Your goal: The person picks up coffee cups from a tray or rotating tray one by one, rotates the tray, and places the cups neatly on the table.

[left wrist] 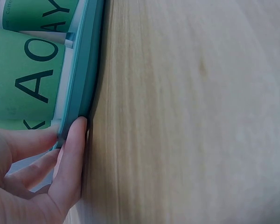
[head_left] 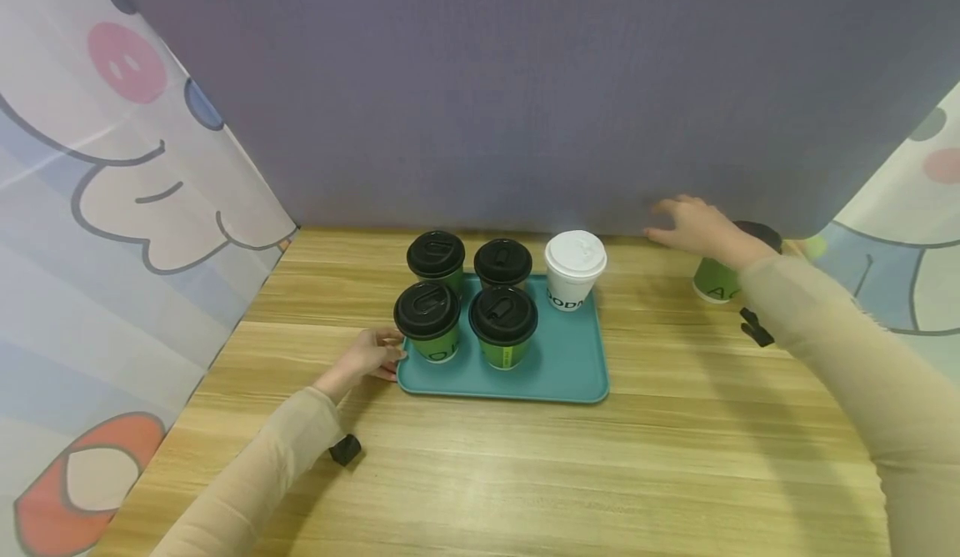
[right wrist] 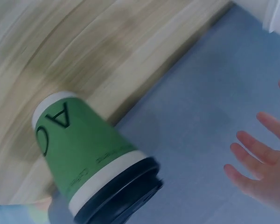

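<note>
At the left edge of the teal tray (head_left: 566,365), my left hand (head_left: 369,355) pinches the rim, thumb on one side and fingers on the other, as the left wrist view shows. On the tray stand several green paper cups (head_left: 504,328) with black lids, grouped at its left. A white cup (head_left: 576,267) with a white lid stands at its back right corner. My right hand (head_left: 692,222) is raised above the table's back right, fingers spread and holding nothing. Near it, another green cup (right wrist: 84,144) with a black lid stands on the table, partly behind the forearm in the head view.
The wooden table (head_left: 480,482) meets a grey-purple panel (head_left: 480,98) along its back edge. Curtains with cartoon prints (head_left: 97,190) hang at the left and right. A small black piece (head_left: 346,449) shows at the left wrist, and another (head_left: 756,327) at the right.
</note>
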A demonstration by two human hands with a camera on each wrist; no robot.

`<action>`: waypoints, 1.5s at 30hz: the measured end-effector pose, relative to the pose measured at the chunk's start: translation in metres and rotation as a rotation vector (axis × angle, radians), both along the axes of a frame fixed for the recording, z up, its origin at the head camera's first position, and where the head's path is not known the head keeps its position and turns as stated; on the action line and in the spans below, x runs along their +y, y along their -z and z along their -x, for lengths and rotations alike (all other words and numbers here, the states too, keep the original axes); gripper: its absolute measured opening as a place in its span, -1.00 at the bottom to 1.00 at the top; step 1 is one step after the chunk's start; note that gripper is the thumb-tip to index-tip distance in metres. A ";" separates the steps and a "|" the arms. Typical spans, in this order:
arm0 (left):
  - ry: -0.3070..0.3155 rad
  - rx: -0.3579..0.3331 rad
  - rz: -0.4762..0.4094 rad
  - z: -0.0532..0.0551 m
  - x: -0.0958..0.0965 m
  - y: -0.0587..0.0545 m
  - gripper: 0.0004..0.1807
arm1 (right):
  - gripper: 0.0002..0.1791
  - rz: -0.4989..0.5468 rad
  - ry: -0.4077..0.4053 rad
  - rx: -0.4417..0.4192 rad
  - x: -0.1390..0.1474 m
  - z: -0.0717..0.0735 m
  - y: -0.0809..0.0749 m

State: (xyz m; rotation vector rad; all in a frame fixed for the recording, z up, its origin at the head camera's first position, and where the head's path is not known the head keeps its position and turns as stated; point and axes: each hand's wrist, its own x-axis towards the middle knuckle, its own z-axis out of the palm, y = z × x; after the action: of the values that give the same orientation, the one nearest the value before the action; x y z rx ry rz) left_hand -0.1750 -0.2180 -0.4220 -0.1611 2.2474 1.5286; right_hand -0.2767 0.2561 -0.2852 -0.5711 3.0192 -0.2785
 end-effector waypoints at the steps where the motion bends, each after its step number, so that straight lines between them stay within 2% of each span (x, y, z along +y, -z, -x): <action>1: -0.001 0.000 0.001 0.000 0.000 0.000 -0.50 | -0.36 0.010 -0.010 0.007 -0.002 -0.001 0.000; 7: 0.000 -0.002 0.008 0.000 0.000 -0.001 -0.51 | -0.45 0.061 -0.049 0.022 -0.017 -0.003 0.000; 23: -0.002 -0.009 0.008 -0.001 0.002 0.000 -0.51 | -0.49 0.139 -0.145 0.040 -0.051 -0.013 0.001; 41: 0.003 0.007 0.001 0.000 0.000 0.001 -0.50 | -0.33 0.155 -0.215 -0.023 -0.081 -0.013 0.008; 45: 0.005 0.008 -0.003 0.000 0.000 0.001 -0.50 | -0.30 0.158 -0.206 -0.042 -0.085 -0.012 0.011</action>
State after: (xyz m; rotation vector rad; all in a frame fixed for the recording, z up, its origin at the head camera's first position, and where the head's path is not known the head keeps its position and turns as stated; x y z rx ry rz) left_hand -0.1750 -0.2177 -0.4233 -0.1493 2.2495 1.5331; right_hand -0.2644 0.1710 -0.2957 -0.8694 2.8837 -0.5128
